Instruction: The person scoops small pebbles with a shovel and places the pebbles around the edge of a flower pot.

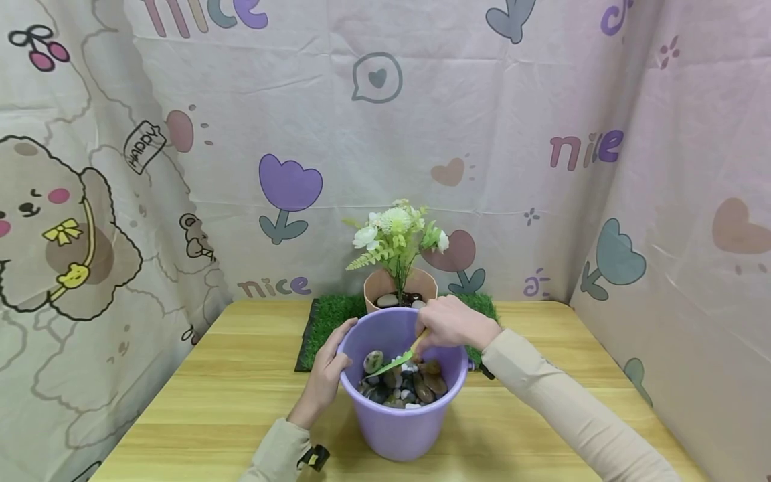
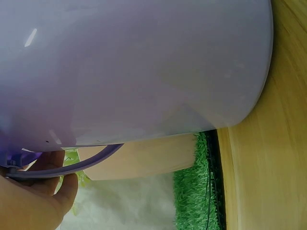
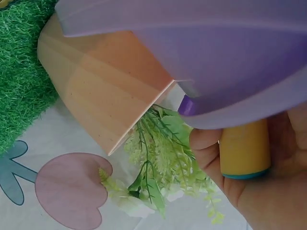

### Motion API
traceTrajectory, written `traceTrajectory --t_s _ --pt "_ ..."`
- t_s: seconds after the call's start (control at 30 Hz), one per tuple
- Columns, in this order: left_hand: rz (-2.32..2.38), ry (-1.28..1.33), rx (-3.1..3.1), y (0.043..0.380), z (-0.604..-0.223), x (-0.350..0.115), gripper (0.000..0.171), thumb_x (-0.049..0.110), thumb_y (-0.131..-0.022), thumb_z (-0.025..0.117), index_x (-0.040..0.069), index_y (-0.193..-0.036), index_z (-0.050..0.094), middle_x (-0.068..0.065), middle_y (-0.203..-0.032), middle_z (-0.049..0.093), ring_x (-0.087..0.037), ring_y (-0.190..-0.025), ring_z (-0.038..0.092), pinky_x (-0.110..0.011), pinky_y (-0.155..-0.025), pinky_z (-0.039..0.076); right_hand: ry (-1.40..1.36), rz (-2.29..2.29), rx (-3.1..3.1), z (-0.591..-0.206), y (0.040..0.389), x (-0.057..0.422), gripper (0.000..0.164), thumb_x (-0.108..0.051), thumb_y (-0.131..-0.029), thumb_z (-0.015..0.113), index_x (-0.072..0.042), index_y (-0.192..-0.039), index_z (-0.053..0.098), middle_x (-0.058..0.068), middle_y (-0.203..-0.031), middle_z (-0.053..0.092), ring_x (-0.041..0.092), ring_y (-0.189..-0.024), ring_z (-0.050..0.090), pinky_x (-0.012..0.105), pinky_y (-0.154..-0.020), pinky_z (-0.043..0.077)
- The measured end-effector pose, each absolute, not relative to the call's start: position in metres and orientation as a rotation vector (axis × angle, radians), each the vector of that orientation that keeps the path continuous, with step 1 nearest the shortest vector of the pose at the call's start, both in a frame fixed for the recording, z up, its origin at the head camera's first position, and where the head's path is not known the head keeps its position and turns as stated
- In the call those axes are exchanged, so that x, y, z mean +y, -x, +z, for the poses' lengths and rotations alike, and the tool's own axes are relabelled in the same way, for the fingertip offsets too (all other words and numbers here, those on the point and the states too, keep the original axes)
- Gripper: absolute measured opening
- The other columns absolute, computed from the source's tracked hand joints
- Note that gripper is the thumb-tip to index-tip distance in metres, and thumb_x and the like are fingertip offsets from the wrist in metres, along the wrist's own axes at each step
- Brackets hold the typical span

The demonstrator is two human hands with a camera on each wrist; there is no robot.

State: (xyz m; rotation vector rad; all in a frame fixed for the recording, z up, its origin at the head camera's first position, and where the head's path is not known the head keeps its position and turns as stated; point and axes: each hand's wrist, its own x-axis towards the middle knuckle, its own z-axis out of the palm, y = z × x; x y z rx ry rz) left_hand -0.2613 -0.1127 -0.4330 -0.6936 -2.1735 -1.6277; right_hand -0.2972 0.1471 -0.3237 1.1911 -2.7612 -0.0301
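Note:
A purple bucket [image 1: 400, 432] stands on the table with mixed stones [image 1: 415, 387] inside, dark, brown and white. At its left rim my left hand [image 1: 325, 375] grips the edge; in the left wrist view the fingers lie by the bucket's purple handle [image 2: 72, 167]. My right hand [image 1: 452, 321] reaches over the far right rim and holds a small garden trowel. The trowel's green blade [image 1: 391, 366] slants down to the left, its tip at the stones. Its yellow handle [image 3: 244, 148] sits in the curled fingers in the right wrist view.
Behind the bucket, a peach flowerpot [image 1: 376, 284] with white flowers [image 1: 394, 224] and stones stands on a green turf mat [image 1: 337, 321]. The wooden table [image 1: 241, 388] runs up to a printed cloth backdrop [image 1: 373, 134] at the back and sides.

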Motion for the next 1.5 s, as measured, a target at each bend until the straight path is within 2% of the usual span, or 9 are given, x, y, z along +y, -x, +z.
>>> traceTrajectory --t_s 0.33,0.53,0.63,0.73,1.0,1.23,1.5 --pt "-1.681 0.668 -2.207 0.258 -0.433 -0.113 0.069 -0.001 -0.080 0.041 0.011 -0.148 0.043 -0.013 -0.149 0.045 -0.032 -0.129 0.051 -0.040 -0.101 0.046 -1.167 -0.051 -2.738 -0.327 0.301 0.137 0.046 -0.050 -0.073 0.080 -0.027 -0.047 0.049 -0.015 -0.055 0.042 0.004 -0.048 0.032 0.023 -0.044 0.028" --pt "-1.679 0.667 -2.212 0.258 -0.429 -0.112 0.069 0.000 -0.080 0.041 0.009 -0.148 0.042 -0.012 -0.149 0.045 -0.031 -0.127 0.052 -0.042 -0.100 0.046 -1.178 -0.087 -2.591 -0.333 0.296 0.145 0.032 -0.050 -0.074 0.078 -0.029 -0.056 0.061 -0.014 -0.063 0.054 0.005 -0.056 0.048 0.025 -0.049 0.037" --pt "-1.678 0.677 -2.215 0.258 -0.428 -0.112 0.070 0.000 -0.080 0.041 0.009 -0.148 0.042 -0.012 -0.149 0.045 -0.032 -0.127 0.052 -0.041 -0.100 0.047 -1.200 -0.112 -2.499 -0.338 0.295 0.152 0.026 -0.048 -0.076 0.077 -0.029 -0.063 0.066 -0.012 -0.068 0.058 0.008 -0.065 0.055 0.027 -0.054 0.043" --pt "-1.669 0.680 -2.217 0.258 -0.428 -0.112 0.070 0.000 -0.079 0.042 0.010 -0.148 0.042 -0.012 -0.150 0.045 -0.031 -0.128 0.051 -0.039 -0.100 0.047 -1.214 -0.116 -2.430 -0.343 0.295 0.156 0.023 -0.049 -0.077 0.075 -0.029 -0.068 0.068 -0.012 -0.070 0.057 0.009 -0.071 0.056 0.027 -0.059 0.045" --pt "-1.659 0.682 -2.223 0.259 -0.428 -0.114 0.070 0.000 -0.079 0.043 0.013 -0.148 0.043 -0.011 -0.150 0.045 -0.030 -0.130 0.050 -0.033 -0.101 0.045 -1.192 0.004 -2.335 -0.347 0.297 0.163 0.018 -0.046 -0.074 0.078 -0.029 -0.079 0.075 -0.014 -0.071 0.058 0.009 -0.070 0.042 0.023 -0.058 0.040" --pt "-1.649 0.688 -2.210 0.261 -0.429 -0.113 0.070 -0.001 -0.078 0.043 0.009 -0.147 0.044 -0.011 -0.149 0.046 -0.029 -0.132 0.048 -0.029 -0.102 0.043 -1.121 0.075 -2.378 -0.347 0.290 0.168 0.022 -0.044 -0.076 0.078 -0.025 -0.088 0.077 -0.011 -0.083 0.065 0.009 -0.079 0.052 0.026 -0.065 0.045" --pt "-1.634 0.674 -2.239 0.262 -0.430 -0.115 0.069 0.000 -0.080 0.044 0.013 -0.148 0.043 -0.009 -0.150 0.045 -0.026 -0.132 0.047 -0.028 -0.103 0.042 -1.017 0.133 -2.439 -0.351 0.284 0.168 0.019 -0.040 -0.079 0.078 -0.026 -0.093 0.079 -0.010 -0.093 0.069 0.010 -0.083 0.052 0.025 -0.067 0.042"
